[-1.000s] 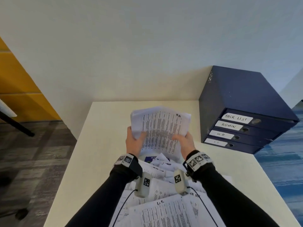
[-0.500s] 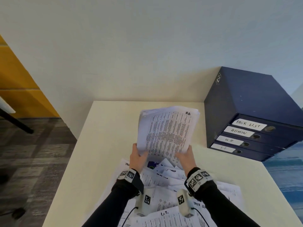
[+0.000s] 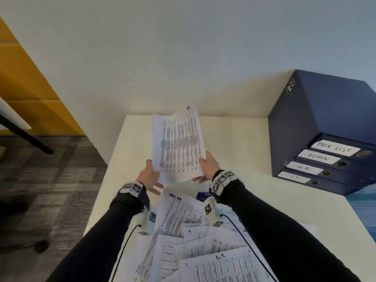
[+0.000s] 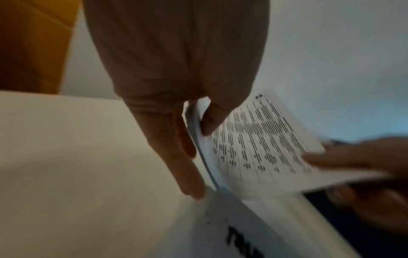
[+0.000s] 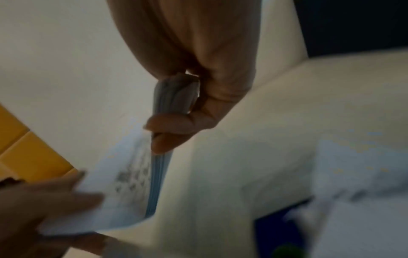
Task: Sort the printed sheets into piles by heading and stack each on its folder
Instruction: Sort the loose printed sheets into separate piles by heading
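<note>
A thick stack of printed sheets (image 3: 179, 145) stands upright above the cream table (image 3: 236, 143), its printed face toward me. My left hand (image 3: 149, 176) holds its lower left edge; the thumb (image 4: 209, 122) lies on the face and the fingers (image 4: 176, 157) run straight behind. At the lower right edge my right hand (image 3: 207, 164) grips with fingers (image 5: 176, 125) curled round the stack (image 5: 159, 174). Loose sheets (image 3: 189, 231) headed "TASK LIST" and "I.T." lie scattered in front of me. A bit of blue folder (image 3: 203, 195) shows under them.
Navy binders (image 3: 325, 110) are stacked flat at the table's right back corner, labelled TASK LIST (image 3: 335, 148), ADMIN, HR and IT. A white wall stands behind the table. The table's left edge (image 3: 105, 180) drops to grey floor, with a yellow panel (image 3: 30, 88) beyond.
The stack has turned from a wide, fanned spread to a narrow upright bundle. Both hands have slid down to its lower edges, and my view has tilted up.
</note>
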`<state>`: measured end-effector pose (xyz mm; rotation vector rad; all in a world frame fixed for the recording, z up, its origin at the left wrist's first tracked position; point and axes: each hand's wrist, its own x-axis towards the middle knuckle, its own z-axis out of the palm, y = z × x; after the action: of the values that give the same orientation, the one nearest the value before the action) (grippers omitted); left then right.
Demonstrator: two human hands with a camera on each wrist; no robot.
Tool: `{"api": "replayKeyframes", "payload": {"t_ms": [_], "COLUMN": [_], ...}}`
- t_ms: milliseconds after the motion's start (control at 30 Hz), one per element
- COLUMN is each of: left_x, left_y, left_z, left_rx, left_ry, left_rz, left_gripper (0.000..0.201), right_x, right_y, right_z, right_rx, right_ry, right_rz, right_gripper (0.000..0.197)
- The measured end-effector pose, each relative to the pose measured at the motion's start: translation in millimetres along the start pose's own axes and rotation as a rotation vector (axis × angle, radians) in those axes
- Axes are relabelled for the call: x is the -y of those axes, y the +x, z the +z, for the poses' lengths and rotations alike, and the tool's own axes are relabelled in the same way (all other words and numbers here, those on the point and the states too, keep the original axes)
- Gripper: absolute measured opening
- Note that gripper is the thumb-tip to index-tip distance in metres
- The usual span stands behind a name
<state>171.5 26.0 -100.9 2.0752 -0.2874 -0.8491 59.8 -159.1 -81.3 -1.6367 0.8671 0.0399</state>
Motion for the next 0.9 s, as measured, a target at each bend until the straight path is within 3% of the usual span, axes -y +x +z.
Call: {"api": "replayKeyframes", "payload": {"t_ms": [100,233,367,467,533,633,667,733,833,900], "left_x": [27,48,48,28,10,-5,-7,-5,7,21], "left_y": [3,9,9,-7,-29,-67,-81,-110,-147,-160], "left_z": [-17,-24,-26,-15,0,33,47,80,126,147], "left_rx": [-0.143,-0.287,-0.285,-0.337,-0.394,-0.443,-0.392,-0.160,0.270,0.407], "left_ry": [-0.172,-0.160,0.020,0.315,0.432,0.383,0.361,0.377,0.476,0.538], "left_rz": [-0.082,-0.174,-0.273,-0.320,-0.145,0.318,0.426,0.522,0.457,0.381], "left_gripper": [0.033,0.034,0.043,0.061,0.061,0.035,0.025,0.011,0.011,0.017], "right_x": [-1,-5,-10,-18,-23,-40,-50,-79,-137,-172], "right_y": [6,13,4,-17,-46,-98,-117,-150,-192,-216], "right_z": [29,52,51,32,13,-22,-35,-57,-74,-73], "right_rx": [0.037,0.067,0.083,-0.050,-0.066,0.006,0.026,0.021,-0.051,-0.055], "right_ry": [0.106,0.191,-0.064,-0.200,-0.163,0.036,0.088,0.069,-0.136,-0.240], "right_rz": [0.108,0.207,0.158,0.053,-0.048,-0.071,-0.032,0.070,0.233,0.303], "right_gripper": [0.024,0.025,0.042,0.048,0.041,0.021,0.017,0.014,0.008,0.006]}}
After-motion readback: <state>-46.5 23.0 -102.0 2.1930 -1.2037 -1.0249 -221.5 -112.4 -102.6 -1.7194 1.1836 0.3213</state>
